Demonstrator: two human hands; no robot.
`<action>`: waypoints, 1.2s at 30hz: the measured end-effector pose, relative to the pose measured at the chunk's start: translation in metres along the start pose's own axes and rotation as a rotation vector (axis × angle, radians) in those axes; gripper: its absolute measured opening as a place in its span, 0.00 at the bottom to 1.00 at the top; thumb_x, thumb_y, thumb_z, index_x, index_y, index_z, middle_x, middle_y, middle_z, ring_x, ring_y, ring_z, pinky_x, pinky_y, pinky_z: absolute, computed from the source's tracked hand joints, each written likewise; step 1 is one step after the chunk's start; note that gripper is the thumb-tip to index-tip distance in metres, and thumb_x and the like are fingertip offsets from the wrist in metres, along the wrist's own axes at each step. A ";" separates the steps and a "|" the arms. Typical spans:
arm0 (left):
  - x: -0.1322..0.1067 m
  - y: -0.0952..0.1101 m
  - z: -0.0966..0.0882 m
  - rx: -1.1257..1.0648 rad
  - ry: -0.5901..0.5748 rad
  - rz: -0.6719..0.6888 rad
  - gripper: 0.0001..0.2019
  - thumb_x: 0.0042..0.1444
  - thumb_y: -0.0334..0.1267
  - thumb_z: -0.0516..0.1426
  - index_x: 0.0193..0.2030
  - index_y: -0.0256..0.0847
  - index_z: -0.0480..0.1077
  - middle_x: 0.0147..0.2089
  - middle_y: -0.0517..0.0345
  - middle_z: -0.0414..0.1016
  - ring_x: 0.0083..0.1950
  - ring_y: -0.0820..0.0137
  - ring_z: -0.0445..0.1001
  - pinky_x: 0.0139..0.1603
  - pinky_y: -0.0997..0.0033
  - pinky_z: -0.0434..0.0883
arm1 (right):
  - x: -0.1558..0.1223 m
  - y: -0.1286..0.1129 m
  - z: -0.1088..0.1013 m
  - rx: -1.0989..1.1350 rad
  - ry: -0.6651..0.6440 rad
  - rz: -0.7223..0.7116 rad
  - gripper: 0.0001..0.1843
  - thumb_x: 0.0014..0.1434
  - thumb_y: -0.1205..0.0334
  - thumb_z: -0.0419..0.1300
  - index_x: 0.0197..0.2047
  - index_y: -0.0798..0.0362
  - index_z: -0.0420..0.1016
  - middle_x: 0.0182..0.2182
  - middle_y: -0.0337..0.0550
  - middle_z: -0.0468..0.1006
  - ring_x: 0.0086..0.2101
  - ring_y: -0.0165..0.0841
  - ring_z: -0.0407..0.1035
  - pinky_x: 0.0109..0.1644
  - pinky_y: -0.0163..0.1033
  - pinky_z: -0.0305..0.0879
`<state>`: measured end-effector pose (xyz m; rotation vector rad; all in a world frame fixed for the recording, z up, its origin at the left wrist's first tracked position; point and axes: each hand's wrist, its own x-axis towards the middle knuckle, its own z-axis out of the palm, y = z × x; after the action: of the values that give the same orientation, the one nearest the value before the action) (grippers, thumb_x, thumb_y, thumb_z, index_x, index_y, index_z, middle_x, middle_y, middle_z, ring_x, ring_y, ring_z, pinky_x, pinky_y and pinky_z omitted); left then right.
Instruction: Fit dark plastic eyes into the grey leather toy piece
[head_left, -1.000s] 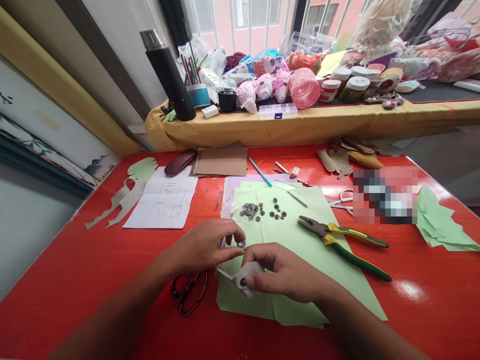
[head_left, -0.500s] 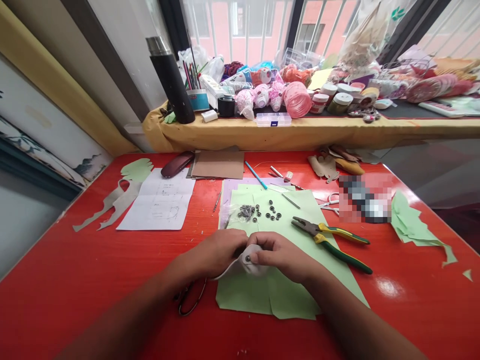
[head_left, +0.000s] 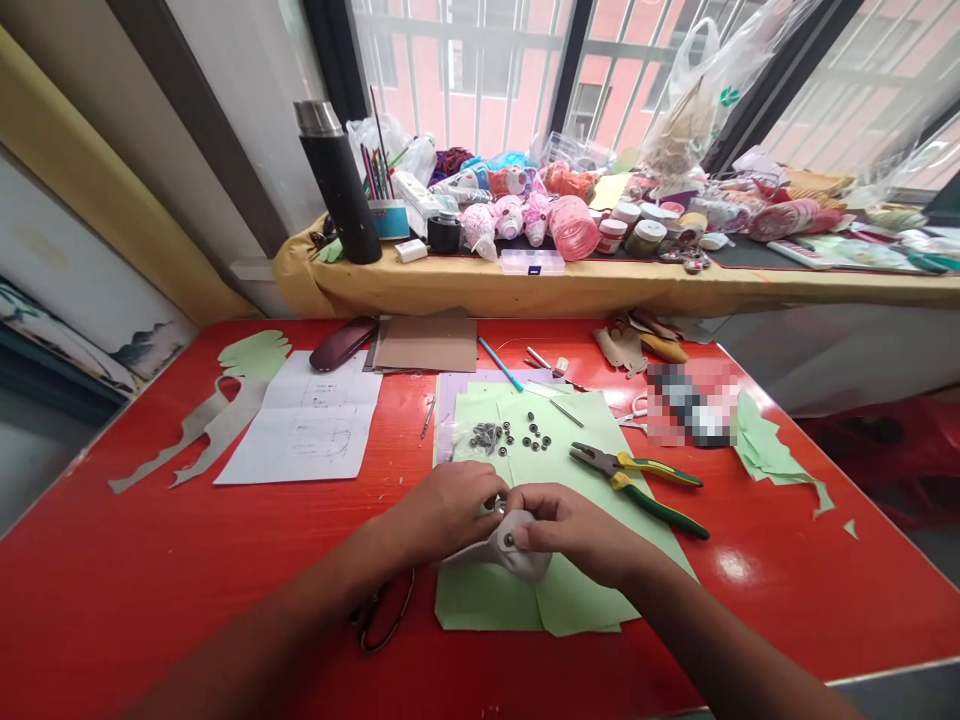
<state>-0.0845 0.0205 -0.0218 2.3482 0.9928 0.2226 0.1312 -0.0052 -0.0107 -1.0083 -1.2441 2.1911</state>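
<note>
Between both hands is a pale grey, flat piece of material (head_left: 531,563), rounded at its right end, with a narrower strip running left beneath my left hand. A small dark snap button (head_left: 509,540) sits on the rounded end. My right hand (head_left: 574,525) is closed on that end, its thumb beside the button. My left hand (head_left: 450,505) has its fingers bent in a pinch at the upper edge; a small shiny spot shows at the fingertips, too small to name. Ahead lie loose snap buttons (head_left: 535,442) and a clear bag of more buttons (head_left: 480,440).
Green paper sheets (head_left: 495,600) lie under the hands on the red table (head_left: 187,580). Pliers (head_left: 637,480) are right of the buttons, with scissors (head_left: 636,412) beyond. A drawn-on white sheet (head_left: 300,430) lies left. Dark-rimmed glasses (head_left: 386,620) rest near my left forearm.
The head view has shifted slightly, moving the table things left. My left fingertips have come closer to the button, and the rounded end is turned more toward the camera.
</note>
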 end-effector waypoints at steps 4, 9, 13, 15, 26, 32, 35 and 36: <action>0.021 0.004 0.004 0.062 0.032 0.094 0.08 0.67 0.41 0.59 0.48 0.42 0.76 0.46 0.53 0.81 0.47 0.60 0.78 0.46 0.65 0.70 | -0.019 0.009 0.002 0.007 -0.006 0.035 0.19 0.56 0.50 0.75 0.34 0.55 0.75 0.31 0.41 0.78 0.31 0.31 0.69 0.36 0.35 0.63; 0.056 0.007 0.020 0.073 0.033 0.126 0.08 0.66 0.37 0.59 0.48 0.41 0.77 0.47 0.50 0.81 0.50 0.57 0.79 0.51 0.61 0.72 | -0.037 0.013 -0.007 0.009 0.067 0.019 0.20 0.55 0.49 0.75 0.34 0.55 0.74 0.29 0.39 0.77 0.29 0.29 0.66 0.33 0.34 0.61; 0.065 0.008 0.024 0.061 0.028 0.108 0.11 0.67 0.37 0.58 0.54 0.40 0.76 0.47 0.48 0.82 0.50 0.56 0.79 0.52 0.60 0.72 | -0.047 0.015 -0.021 0.009 0.124 0.007 0.20 0.55 0.49 0.75 0.34 0.55 0.73 0.29 0.38 0.76 0.29 0.30 0.66 0.34 0.34 0.60; 0.056 0.011 0.017 0.027 0.051 0.068 0.17 0.68 0.38 0.57 0.61 0.40 0.72 0.48 0.48 0.82 0.51 0.56 0.79 0.53 0.59 0.72 | -0.050 0.019 -0.028 0.006 0.134 0.003 0.20 0.56 0.49 0.75 0.34 0.55 0.73 0.29 0.39 0.76 0.29 0.30 0.67 0.35 0.35 0.60; -0.008 0.058 -0.003 -0.647 -0.227 -0.254 0.16 0.58 0.47 0.65 0.50 0.44 0.78 0.46 0.56 0.81 0.46 0.61 0.75 0.45 0.67 0.68 | -0.054 0.012 -0.041 -0.031 0.142 0.001 0.21 0.56 0.46 0.74 0.34 0.54 0.73 0.29 0.37 0.73 0.29 0.30 0.65 0.35 0.35 0.58; 0.005 0.061 0.028 -0.799 -0.189 -0.321 0.10 0.61 0.45 0.59 0.35 0.39 0.72 0.33 0.60 0.71 0.34 0.68 0.66 0.35 0.69 0.60 | -0.053 0.000 -0.050 -0.115 0.112 0.028 0.21 0.56 0.45 0.73 0.35 0.54 0.74 0.29 0.38 0.73 0.31 0.32 0.65 0.36 0.36 0.58; 0.009 0.061 0.040 -1.235 -0.298 -0.386 0.17 0.56 0.52 0.62 0.41 0.39 0.72 0.34 0.61 0.70 0.35 0.69 0.66 0.38 0.70 0.63 | -0.049 -0.004 -0.057 -0.188 0.105 0.035 0.19 0.57 0.46 0.71 0.35 0.54 0.75 0.29 0.37 0.72 0.31 0.31 0.63 0.35 0.35 0.56; 0.010 0.060 0.044 -1.282 -0.295 -0.401 0.19 0.55 0.53 0.63 0.42 0.38 0.72 0.34 0.61 0.70 0.35 0.70 0.66 0.38 0.70 0.63 | -0.047 -0.004 -0.059 -0.211 0.099 0.042 0.19 0.58 0.47 0.71 0.35 0.54 0.76 0.29 0.37 0.72 0.31 0.31 0.63 0.35 0.35 0.56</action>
<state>-0.0251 -0.0256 -0.0240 0.9659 0.7730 0.2383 0.2067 -0.0018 -0.0089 -1.2199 -1.4421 2.0439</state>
